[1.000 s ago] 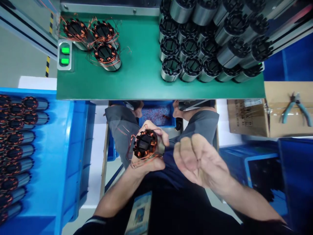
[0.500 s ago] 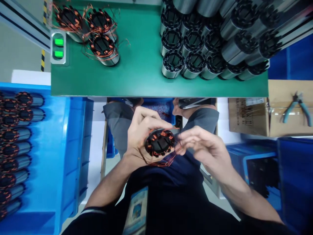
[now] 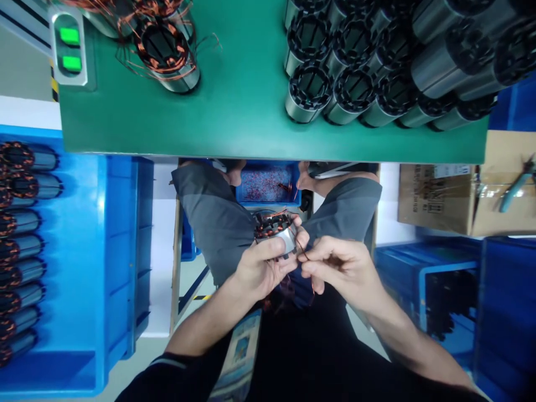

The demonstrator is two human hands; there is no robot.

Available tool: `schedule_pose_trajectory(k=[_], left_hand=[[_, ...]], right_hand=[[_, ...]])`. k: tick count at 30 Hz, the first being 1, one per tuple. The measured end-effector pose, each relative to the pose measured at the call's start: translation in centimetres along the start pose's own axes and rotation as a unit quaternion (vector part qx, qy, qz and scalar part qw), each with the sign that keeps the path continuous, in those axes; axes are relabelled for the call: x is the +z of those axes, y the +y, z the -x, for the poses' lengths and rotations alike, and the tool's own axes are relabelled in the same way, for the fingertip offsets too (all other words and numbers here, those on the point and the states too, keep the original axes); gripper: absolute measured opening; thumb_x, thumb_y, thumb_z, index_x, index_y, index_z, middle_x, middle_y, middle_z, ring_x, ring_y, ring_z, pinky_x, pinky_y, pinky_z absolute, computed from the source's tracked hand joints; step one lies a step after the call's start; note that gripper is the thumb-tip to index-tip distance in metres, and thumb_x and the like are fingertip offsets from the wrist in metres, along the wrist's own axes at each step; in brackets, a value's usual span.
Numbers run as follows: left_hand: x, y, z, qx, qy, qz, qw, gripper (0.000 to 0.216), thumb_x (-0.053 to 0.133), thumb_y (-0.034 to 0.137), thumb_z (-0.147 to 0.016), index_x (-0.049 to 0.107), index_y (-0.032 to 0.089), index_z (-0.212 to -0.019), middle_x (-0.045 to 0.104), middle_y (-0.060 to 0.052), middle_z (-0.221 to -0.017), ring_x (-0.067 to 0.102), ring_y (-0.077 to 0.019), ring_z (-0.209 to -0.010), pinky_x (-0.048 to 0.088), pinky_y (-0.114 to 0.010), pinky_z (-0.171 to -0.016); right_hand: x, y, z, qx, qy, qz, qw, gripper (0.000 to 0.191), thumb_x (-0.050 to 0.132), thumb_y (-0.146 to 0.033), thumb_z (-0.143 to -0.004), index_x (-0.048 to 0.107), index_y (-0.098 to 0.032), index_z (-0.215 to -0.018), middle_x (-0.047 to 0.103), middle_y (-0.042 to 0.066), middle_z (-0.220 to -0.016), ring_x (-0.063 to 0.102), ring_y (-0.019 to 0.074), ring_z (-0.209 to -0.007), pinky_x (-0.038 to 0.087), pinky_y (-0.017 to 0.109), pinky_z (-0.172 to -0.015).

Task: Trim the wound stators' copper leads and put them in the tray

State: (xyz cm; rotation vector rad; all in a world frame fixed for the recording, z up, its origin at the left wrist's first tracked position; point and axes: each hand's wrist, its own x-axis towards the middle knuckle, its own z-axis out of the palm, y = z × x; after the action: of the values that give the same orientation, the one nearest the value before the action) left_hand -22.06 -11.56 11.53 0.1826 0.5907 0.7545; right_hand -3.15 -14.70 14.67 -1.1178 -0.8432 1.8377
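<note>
A motor stator (image 3: 285,239), a steel ring with a black slotted core and copper windings, is gripped by my left hand (image 3: 262,268), thumb across its metal side. It is tilted, with its wound end facing away from me. Beside it, on the right, my right hand (image 3: 339,265) pinches thin copper wire (image 3: 305,254) trailing from the stator between thumb and fingers. More loose wire ends hang below, partly blurred. Both hands are over my lap, in front of the green worktable (image 3: 234,131).
Wound stators (image 3: 167,56) with loose wires stand on the table's left; rows of unwound stators (image 3: 310,92) fill the right. A blue crate (image 3: 79,279) of wound stators is at left. Pliers (image 3: 517,190) lie on a cardboard box (image 3: 435,198). A blue bin (image 3: 268,184) with scraps sits below.
My left hand has turned the stator over, so its steel side now shows, and lowered its grip. My right hand has moved slightly down and closed on the wire. The view has shifted.
</note>
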Motion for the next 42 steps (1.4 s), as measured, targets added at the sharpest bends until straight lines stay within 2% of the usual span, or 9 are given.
schedule_pose_trajectory(k=[4, 9, 13, 19, 24, 28, 33, 38, 42], left_hand=[[0.4, 0.8, 0.3, 0.022, 0.034, 0.006, 0.999, 0.082, 0.099, 0.056, -0.065, 0.07, 0.027, -0.135, 0.071, -0.001, -0.096, 0.05, -0.0093, -0.062, 0.046, -0.03, -0.057], [-0.6, 2.7, 1.6, 0.031, 0.073, -0.11, 0.991, 0.065, 0.091, 0.058, -0.086, 0.073, 0.023, -0.138, 0.083, -0.012, -0.12, 0.077, -0.024, -0.098, 0.06, -0.036, -0.082], [-2.1, 1.7, 1.5, 0.064, 0.077, -0.135, 0.986, 0.061, 0.094, 0.052, -0.084, 0.075, 0.025, -0.136, 0.084, -0.009, -0.12, 0.077, -0.0212, -0.096, 0.061, -0.037, -0.087], [-1.9, 1.4, 1.4, 0.272, 0.063, -0.415, 0.866, 0.049, 0.101, 0.016, -0.067, 0.078, 0.025, -0.109, 0.081, -0.001, -0.102, 0.077, -0.0186, -0.096, 0.063, -0.036, -0.096], [0.1, 3.1, 2.2, 0.238, -0.034, -0.503, 0.83, 0.075, 0.097, 0.012, -0.067, 0.062, 0.028, -0.132, 0.083, -0.003, -0.117, 0.083, -0.02, -0.102, 0.069, -0.033, -0.09], [1.8, 3.4, 2.5, 0.191, -0.089, -0.521, 0.828, 0.087, 0.091, 0.01, -0.069, 0.049, 0.032, -0.142, 0.082, -0.003, -0.122, 0.086, -0.0217, -0.105, 0.07, -0.032, -0.087], [1.5, 3.1, 3.0, 0.162, -0.149, -0.529, 0.82, 0.109, 0.093, 0.012, -0.072, 0.039, 0.037, -0.163, 0.086, -0.002, -0.118, 0.086, -0.02, -0.09, 0.069, -0.031, -0.075], [-0.7, 2.0, 2.3, 0.411, -0.102, -0.532, 0.734, 0.083, 0.102, 0.032, -0.07, 0.063, 0.032, -0.144, 0.089, 0.0, -0.105, 0.088, -0.0237, -0.092, 0.073, -0.042, -0.093], [-1.0, 2.3, 1.6, 0.512, -0.035, -0.507, 0.692, 0.083, 0.105, 0.037, -0.067, 0.068, 0.029, -0.14, 0.083, 0.0, -0.103, 0.086, -0.0231, -0.088, 0.073, -0.039, -0.078]], right_hand=[[0.5, -1.5, -0.1, -0.063, -0.023, 0.075, 0.995, 0.028, 0.093, -0.005, -0.093, 0.087, -0.027, -0.109, 0.083, -0.002, -0.089, 0.075, 0.0114, -0.058, 0.06, 0.016, -0.058], [1.3, -4.0, 0.0, -0.114, -0.028, 0.175, 0.978, 0.032, 0.088, 0.0, -0.096, 0.083, -0.026, -0.114, 0.08, -0.004, -0.088, 0.074, 0.0081, -0.061, 0.055, 0.015, -0.06], [1.2, -1.9, 0.0, -0.144, -0.034, 0.274, 0.95, 0.017, 0.085, -0.011, -0.102, 0.082, -0.024, -0.112, 0.078, -0.003, -0.085, 0.072, 0.0097, -0.067, 0.055, 0.021, -0.066], [-4.4, 3.6, -0.6, -0.027, -0.077, 0.377, 0.923, 0.022, 0.078, -0.037, -0.112, 0.085, -0.021, -0.099, 0.083, 0.005, -0.095, 0.077, 0.0171, -0.083, 0.058, 0.028, -0.078], [-6.3, -2.4, -2.4, 0.052, -0.072, 0.161, 0.983, 0.036, 0.075, -0.053, -0.113, 0.087, -0.019, -0.113, 0.085, 0.009, -0.103, 0.082, 0.0192, -0.091, 0.065, 0.028, -0.08], [-3.6, -7.7, -3.4, 0.13, -0.191, 0.097, 0.968, 0.029, 0.097, -0.039, -0.097, 0.082, -0.017, -0.11, 0.085, 0.006, -0.096, 0.08, 0.0162, -0.081, 0.063, 0.024, -0.073], [-2.2, -8.6, -2.3, 0.098, -0.179, 0.152, 0.967, 0.027, 0.097, -0.038, -0.097, 0.079, -0.018, -0.101, 0.082, 0.003, -0.086, 0.076, 0.015, -0.069, 0.06, 0.023, -0.062], [-3.5, -7.8, 0.1, -0.022, -0.064, 0.268, 0.961, 0.026, 0.098, -0.044, -0.096, 0.086, -0.023, -0.103, 0.08, 0.003, -0.083, 0.073, 0.0152, -0.067, 0.056, 0.025, -0.058], [-5.0, -7.7, 0.7, -0.014, -0.033, 0.281, 0.959, 0.042, 0.096, -0.063, -0.093, 0.088, -0.025, -0.108, 0.078, 0.005, -0.083, 0.076, 0.0211, -0.073, 0.061, 0.031, -0.059]])
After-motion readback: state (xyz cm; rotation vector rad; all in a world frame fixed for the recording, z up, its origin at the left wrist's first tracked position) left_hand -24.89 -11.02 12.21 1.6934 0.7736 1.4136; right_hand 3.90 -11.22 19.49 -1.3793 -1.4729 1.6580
